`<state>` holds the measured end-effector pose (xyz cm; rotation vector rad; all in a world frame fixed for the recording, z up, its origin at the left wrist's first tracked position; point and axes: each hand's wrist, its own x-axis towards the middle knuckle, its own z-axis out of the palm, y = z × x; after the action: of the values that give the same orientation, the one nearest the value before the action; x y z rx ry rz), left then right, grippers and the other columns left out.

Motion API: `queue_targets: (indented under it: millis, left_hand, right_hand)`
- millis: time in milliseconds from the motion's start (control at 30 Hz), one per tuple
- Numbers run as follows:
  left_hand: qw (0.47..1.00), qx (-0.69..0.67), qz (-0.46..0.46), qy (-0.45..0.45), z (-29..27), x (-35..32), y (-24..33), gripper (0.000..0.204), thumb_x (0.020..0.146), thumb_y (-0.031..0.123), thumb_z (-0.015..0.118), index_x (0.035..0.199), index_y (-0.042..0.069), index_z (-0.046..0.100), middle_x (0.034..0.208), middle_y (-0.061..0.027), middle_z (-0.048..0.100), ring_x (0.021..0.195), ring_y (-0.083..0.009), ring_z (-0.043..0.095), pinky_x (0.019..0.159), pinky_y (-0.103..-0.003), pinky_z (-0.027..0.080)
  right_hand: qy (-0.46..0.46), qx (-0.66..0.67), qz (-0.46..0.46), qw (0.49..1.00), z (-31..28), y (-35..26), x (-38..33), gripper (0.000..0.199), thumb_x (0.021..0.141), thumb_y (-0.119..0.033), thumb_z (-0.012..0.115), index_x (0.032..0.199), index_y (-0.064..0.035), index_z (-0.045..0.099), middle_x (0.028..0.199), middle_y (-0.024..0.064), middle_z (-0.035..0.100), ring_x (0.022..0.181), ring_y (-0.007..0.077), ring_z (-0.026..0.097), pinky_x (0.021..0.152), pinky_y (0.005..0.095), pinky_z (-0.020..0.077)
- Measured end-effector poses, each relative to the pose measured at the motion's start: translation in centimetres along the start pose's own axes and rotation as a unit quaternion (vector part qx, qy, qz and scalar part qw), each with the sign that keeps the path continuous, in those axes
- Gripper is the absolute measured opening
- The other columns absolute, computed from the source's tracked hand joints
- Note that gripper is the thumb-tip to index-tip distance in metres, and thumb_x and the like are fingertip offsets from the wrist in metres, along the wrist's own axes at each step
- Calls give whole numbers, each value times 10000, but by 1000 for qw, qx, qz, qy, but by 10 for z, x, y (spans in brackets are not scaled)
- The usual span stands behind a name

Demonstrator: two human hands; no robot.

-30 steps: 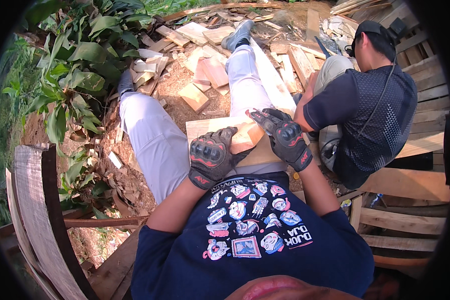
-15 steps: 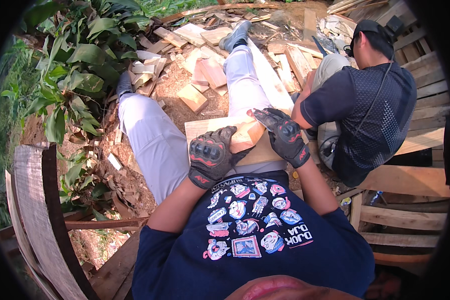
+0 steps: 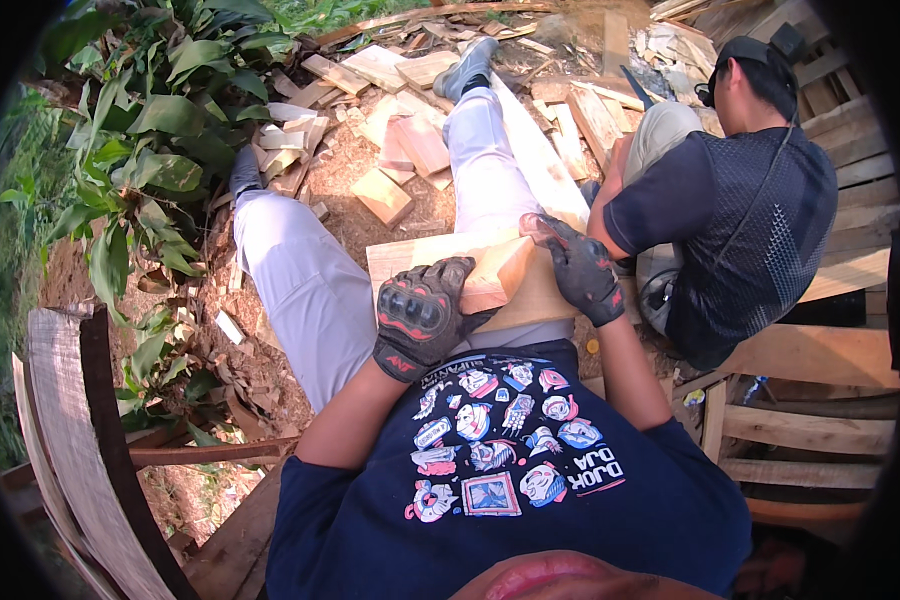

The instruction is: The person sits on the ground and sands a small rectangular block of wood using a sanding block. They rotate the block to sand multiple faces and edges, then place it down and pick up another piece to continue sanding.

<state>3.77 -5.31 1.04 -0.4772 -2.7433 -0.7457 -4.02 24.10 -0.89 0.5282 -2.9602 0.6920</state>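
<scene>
A pale board [image 3: 410, 253] lies across my lap, with a thick wooden block [image 3: 497, 275] on top of it. In a black glove with red trim, my left hand [image 3: 425, 305] grips the block's left side, its thumb along the near edge. My right hand [image 3: 582, 268], gloved alike, is just right of the block, over the board's right end. Its fingertips point away from me and are smeared by motion, so whether they hold anything cannot be made out.
A co-worker [image 3: 730, 210] in a dark shirt sits close on my right. Wood offcuts [image 3: 382, 195] litter the ground ahead. Leafy plants [image 3: 170, 130] grow at the left. Upright planks [image 3: 80, 420] stand at my near left, and stacked boards [image 3: 810, 430] lie at the right.
My right hand has shifted right, away from the block's right end. My left hand and the block stay nearly in place.
</scene>
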Motion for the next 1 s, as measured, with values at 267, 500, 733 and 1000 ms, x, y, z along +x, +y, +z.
queue_targets:
  millis: [267,500,733,1000]
  left_hand:
    - [1000,-5,-6,5,1,0,5,690,827,539,888,1364,135,733,1231,-100,805,1042,-331,767,915,-485,584]
    - [1000,-1,11,4,-5,2,13,687,811,481,917,1367,127,727,1227,-101,805,1039,-328,772,921,-480,580]
    - [999,8,38,23,-8,3,18,712,794,462,931,1371,100,720,1221,-131,799,1046,-328,775,910,-485,584]
    - [1000,-5,29,-1,-7,3,19,720,807,466,922,1386,95,711,1239,-131,795,1046,-324,774,912,-482,580]
  right_hand:
    - [-50,-81,-74,993,1,-3,-1,431,1064,-197,555,1468,-120,685,1053,222,769,896,432,742,818,561,572]
    - [-81,-122,-97,985,-25,-17,2,437,1009,-175,587,1420,-83,703,1028,220,771,896,405,751,798,552,572]
    - [-90,-110,-137,980,-46,-19,11,376,972,-135,605,1315,-74,746,995,203,754,885,403,739,775,524,578]
    - [-131,-132,-120,975,-22,2,19,379,990,-175,600,1318,-59,751,999,215,769,891,393,759,764,527,589]
